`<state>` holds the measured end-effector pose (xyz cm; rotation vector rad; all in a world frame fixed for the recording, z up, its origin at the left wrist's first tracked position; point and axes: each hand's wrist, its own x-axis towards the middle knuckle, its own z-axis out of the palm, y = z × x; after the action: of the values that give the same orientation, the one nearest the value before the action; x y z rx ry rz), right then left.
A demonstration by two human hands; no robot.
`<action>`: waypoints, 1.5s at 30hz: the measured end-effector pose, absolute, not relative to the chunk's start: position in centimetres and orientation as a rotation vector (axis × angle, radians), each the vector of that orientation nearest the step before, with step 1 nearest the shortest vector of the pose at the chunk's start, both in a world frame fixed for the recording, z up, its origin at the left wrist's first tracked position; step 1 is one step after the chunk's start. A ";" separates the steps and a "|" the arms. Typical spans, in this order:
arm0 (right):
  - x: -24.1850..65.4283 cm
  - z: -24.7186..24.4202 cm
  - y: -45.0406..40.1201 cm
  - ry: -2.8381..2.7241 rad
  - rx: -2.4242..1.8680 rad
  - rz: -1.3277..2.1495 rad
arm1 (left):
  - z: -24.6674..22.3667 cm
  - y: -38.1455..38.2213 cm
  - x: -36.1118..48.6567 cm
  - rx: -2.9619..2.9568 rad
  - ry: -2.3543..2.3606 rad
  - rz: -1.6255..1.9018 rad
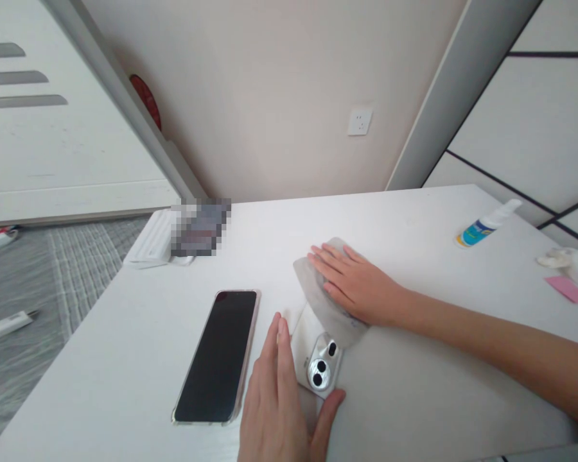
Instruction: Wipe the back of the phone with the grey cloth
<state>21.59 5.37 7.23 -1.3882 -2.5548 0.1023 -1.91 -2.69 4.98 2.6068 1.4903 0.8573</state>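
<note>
A white phone (318,369) lies face down on the white table (414,398), its camera lenses showing. My left hand (282,401) steadies it, fingers along its left edge and thumb at its near end. My right hand (356,282) lies flat, fingers together, pressing a grey cloth (325,311) onto the phone's far part. A second phone (219,356) in a clear case lies screen up to the left, its dark screen off, touched by neither hand.
A small spray bottle (484,224) lies on its side at the far right. A pink slip (568,289) and crumpled white material (566,260) sit at the right edge. A white box (154,240) rests at the table's far left corner. The table's left edge drops to the grey floor.
</note>
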 end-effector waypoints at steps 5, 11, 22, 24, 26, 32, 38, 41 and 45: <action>19.7 7.8 2.8 -2.658 -1.263 0.160 | 4.7 -2.7 -2.0 2.597 1.461 0.843; 20.5 7.8 4.2 -2.615 -1.345 0.221 | 4.8 -2.8 -2.1 2.615 1.495 0.861; 19.7 8.3 3.2 -2.685 -1.183 0.338 | 4.7 -2.6 -2.1 2.646 1.453 0.876; 20.5 8.0 4.2 -2.596 -1.348 0.290 | 4.8 -2.7 -2.0 2.630 1.482 0.885; 20.7 7.8 4.4 -2.539 -1.439 0.252 | 4.9 -2.7 -2.1 2.624 1.479 0.879; 19.4 8.1 3.2 -2.643 -1.258 0.321 | 4.9 -2.8 -2.2 2.603 1.454 0.809; 20.4 8.0 4.1 -2.596 -1.370 0.286 | 5.2 -3.2 -1.7 2.596 1.496 0.849; 20.0 8.3 3.4 -2.716 -1.162 0.350 | 5.4 -3.2 -1.9 2.594 1.474 0.811; 20.6 8.5 4.2 -2.694 -1.239 0.345 | 5.5 -3.0 -1.9 2.578 1.493 0.840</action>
<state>20.59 4.20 8.47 -1.2387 -2.6945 0.3446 -1.90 -3.02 5.46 2.5780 1.4929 0.8399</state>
